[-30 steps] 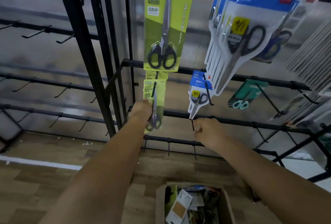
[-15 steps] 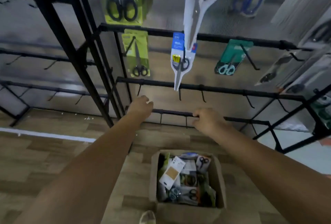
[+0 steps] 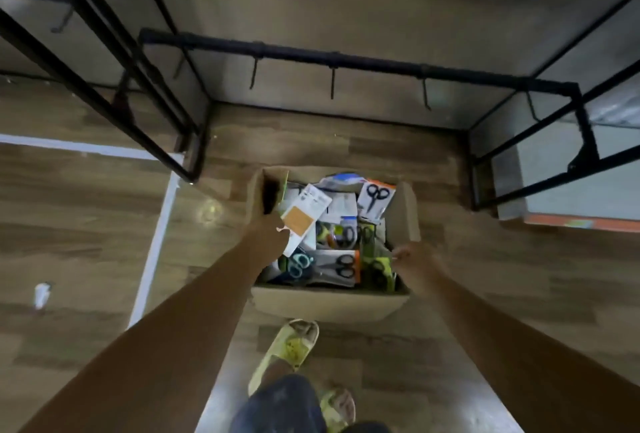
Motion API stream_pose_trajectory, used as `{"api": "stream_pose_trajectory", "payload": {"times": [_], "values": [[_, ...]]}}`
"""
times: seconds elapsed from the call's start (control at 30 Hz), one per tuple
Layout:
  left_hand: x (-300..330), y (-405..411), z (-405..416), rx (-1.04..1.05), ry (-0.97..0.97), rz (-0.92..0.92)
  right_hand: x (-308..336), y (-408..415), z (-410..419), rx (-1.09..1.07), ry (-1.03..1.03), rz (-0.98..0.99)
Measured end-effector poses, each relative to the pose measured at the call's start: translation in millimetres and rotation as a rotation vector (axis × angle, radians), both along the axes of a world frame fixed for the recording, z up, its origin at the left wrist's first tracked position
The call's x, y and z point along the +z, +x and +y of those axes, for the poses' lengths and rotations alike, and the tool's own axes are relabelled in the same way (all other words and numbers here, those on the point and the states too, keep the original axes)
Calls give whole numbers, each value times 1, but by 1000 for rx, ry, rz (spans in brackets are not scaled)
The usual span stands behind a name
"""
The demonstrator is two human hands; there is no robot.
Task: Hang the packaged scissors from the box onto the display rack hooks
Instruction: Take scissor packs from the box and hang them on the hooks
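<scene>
1. Left hand (image 3: 268, 230), centre of frame: reaches into the open brown cardboard box (image 3: 329, 304) at its left side, fingers touching a white backing card with a tan square panel (image 3: 302, 216); whether they pinch it I cannot tell.
2. Right hand (image 3: 412, 261), right of centre: over the box's right edge, fingers loosely curled; nothing visibly held, though blur leaves this uncertain.
3. Packaged scissors in the box, lower centre: a jumbled heap. Countable faces: one orange-edged card with black scissors, upright at the far right (image 3: 375, 195); one orange-edged pack lying flat near the front (image 3: 341, 264); one teal-handled pair (image 3: 298, 263); at least two yellow-green packs. The total is obscured by overlap.
4. Black metal display rack bar (image 3: 346, 60), upper centre: roughly five hooks, all bare.
5. Progress, judged: a pick-up step; much stock left, this row unfilled.
6. Yellow-green sandals (image 3: 294, 346), bottom centre: two.
</scene>
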State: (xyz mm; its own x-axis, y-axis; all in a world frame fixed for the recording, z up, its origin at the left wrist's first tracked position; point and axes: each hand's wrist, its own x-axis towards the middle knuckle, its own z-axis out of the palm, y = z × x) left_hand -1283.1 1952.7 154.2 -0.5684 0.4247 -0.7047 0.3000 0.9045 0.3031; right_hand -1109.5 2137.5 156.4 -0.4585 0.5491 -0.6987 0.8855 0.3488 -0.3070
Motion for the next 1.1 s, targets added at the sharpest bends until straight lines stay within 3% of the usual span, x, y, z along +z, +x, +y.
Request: {"api": "stream_pose_trajectory", "payload": {"times": [0.23,0.33,0.47,0.6,0.73,0.87,0.97,1.1], "values": [[-202,22,6,-137,29,105,-183,-1,37,129,192,-100],[-262,15,26,-331,109,204,-244,-21,57,264,80,-251],[-314,20,70,-575,241,204,-293,-35,65,269,-110,-485],[-350,41,98,-658,184,-27,-311,-42,75,395,-130,-650],[-366,54,112,-715,-4,-32,-317,-41,74,418,-215,-695],[-359,47,122,-813,-147,-73,-324,-39,63,484,-167,-705],[-354,39,124,-847,-193,-193,-324,-38,62,488,-133,-689],[-338,39,118,-869,-147,-167,-312,-30,60,411,-97,-630]]}}
